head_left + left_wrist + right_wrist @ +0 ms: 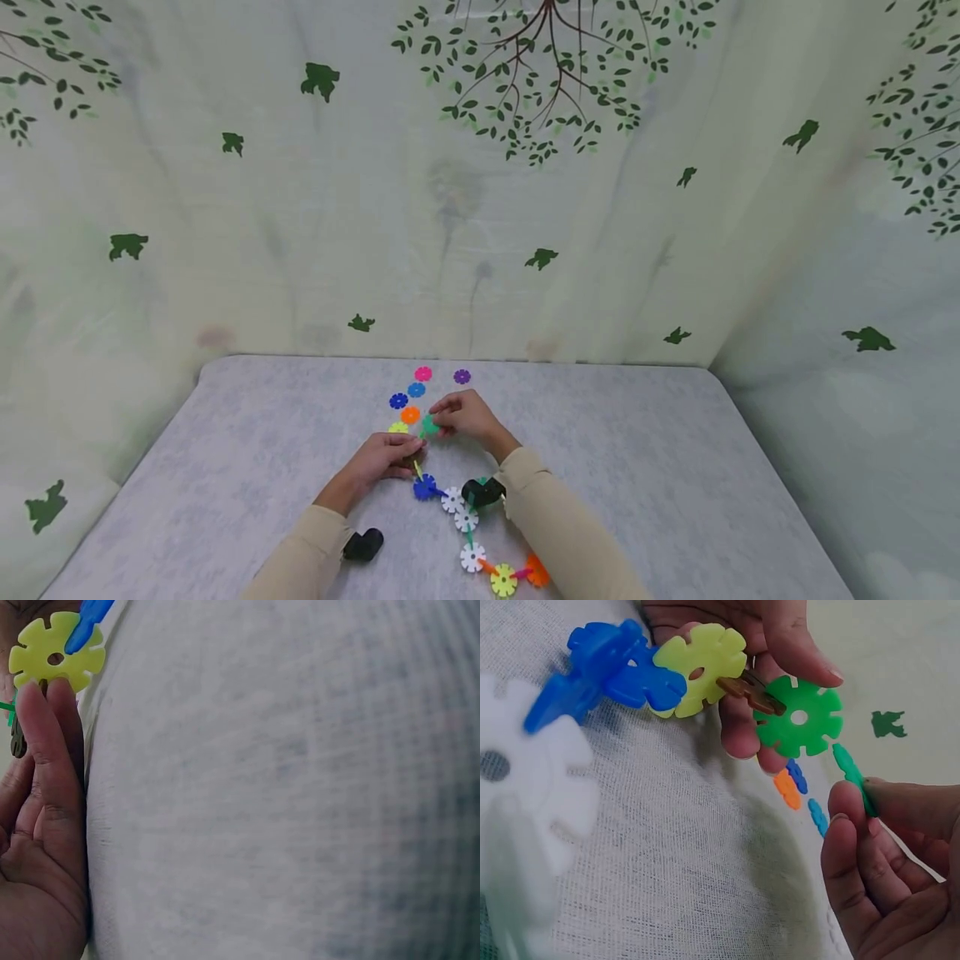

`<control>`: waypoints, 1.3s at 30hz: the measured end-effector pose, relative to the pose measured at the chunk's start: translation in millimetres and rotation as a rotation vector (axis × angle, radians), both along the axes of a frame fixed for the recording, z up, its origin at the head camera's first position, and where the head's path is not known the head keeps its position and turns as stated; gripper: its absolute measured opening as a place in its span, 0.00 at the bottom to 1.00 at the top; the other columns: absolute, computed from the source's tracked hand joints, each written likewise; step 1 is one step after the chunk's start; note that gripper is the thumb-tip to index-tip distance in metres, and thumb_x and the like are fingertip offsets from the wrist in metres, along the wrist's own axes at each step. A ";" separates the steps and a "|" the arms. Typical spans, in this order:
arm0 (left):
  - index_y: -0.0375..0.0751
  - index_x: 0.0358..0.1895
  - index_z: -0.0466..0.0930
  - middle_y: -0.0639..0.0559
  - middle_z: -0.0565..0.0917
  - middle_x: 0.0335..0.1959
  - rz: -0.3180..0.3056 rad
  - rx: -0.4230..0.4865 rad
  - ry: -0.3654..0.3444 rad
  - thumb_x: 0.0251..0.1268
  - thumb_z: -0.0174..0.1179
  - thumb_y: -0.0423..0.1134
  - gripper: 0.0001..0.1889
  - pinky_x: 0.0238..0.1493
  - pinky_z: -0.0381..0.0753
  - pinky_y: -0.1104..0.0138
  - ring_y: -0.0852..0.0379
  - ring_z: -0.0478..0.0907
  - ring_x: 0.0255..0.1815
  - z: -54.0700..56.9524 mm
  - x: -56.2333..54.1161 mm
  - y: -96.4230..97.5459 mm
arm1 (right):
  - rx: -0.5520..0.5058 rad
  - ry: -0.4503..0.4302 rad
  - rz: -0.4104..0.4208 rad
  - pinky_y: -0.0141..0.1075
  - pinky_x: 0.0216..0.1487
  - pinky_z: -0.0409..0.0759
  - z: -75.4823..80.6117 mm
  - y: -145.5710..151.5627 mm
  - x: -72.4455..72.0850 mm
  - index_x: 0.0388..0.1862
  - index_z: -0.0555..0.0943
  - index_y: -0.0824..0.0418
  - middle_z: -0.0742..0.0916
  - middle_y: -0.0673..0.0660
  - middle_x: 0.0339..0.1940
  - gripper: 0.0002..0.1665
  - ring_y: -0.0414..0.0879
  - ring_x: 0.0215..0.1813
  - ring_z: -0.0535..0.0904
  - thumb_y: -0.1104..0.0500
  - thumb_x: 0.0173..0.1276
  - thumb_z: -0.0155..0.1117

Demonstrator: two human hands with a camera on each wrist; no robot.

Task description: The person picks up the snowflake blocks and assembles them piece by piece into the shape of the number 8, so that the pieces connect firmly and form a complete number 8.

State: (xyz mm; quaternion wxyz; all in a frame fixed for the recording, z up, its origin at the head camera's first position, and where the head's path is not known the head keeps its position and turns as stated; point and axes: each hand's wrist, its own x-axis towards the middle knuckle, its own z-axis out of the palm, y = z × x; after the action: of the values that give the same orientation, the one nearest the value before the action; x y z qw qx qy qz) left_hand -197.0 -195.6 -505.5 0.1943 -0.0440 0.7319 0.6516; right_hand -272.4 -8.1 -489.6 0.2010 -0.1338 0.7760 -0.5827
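Note:
My left hand (377, 461) grips the end of a chain of slotted plastic discs, its fingers at a brown disc (751, 695). That brown disc joins a yellow disc (718, 656) to a bright green disc (802, 724) at the tip. Between thumb and fingertips my right hand (468, 415) pinches a loose teal-green disc (851, 776), held edge-on close beside the bright green one. From the yellow disc the chain runs through a blue disc (424, 487) to several white discs (472, 557), then a yellow disc (504, 581) and an orange disc (537, 572) near my right sleeve.
Beyond the hands, loose discs lie on the grey-covered table (637, 467): pink (423, 374), purple (462, 377), light blue (416, 389), dark blue (398, 401), orange (410, 415) and yellow (398, 428). A leaf-patterned curtain (360, 208) hangs behind the table.

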 end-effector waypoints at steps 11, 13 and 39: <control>0.24 0.51 0.79 0.48 0.86 0.37 -0.006 0.012 0.038 0.69 0.59 0.43 0.21 0.33 0.83 0.69 0.60 0.80 0.29 -5.7 -2.9 -0.2 | -0.029 0.000 -0.012 0.36 0.32 0.85 -0.5 -5.9 6.0 0.37 0.85 0.71 0.87 0.56 0.27 0.06 0.42 0.23 0.80 0.70 0.61 0.67; 0.22 0.51 0.78 0.47 0.86 0.36 -0.013 0.014 0.065 0.70 0.58 0.42 0.21 0.32 0.84 0.68 0.60 0.81 0.28 -7.6 -2.8 0.2 | -0.033 0.002 -0.020 0.37 0.32 0.85 -0.2 -7.6 6.9 0.36 0.85 0.71 0.87 0.56 0.27 0.05 0.43 0.23 0.80 0.71 0.60 0.68; 0.27 0.52 0.79 0.47 0.84 0.34 0.090 -0.109 0.042 0.70 0.56 0.47 0.23 0.34 0.85 0.64 0.56 0.81 0.29 -3.1 -1.4 6.8 | 0.037 0.037 0.034 0.37 0.34 0.85 -3.5 -4.4 5.8 0.39 0.86 0.67 0.83 0.55 0.25 0.07 0.48 0.25 0.83 0.69 0.62 0.67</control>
State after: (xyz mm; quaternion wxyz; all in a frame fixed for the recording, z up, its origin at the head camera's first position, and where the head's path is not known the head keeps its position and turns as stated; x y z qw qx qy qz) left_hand -198.5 -188.8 -508.6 0.1466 -0.0737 0.7674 0.6198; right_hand -266.5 -12.5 -493.0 0.1990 -0.1539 0.7878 -0.5623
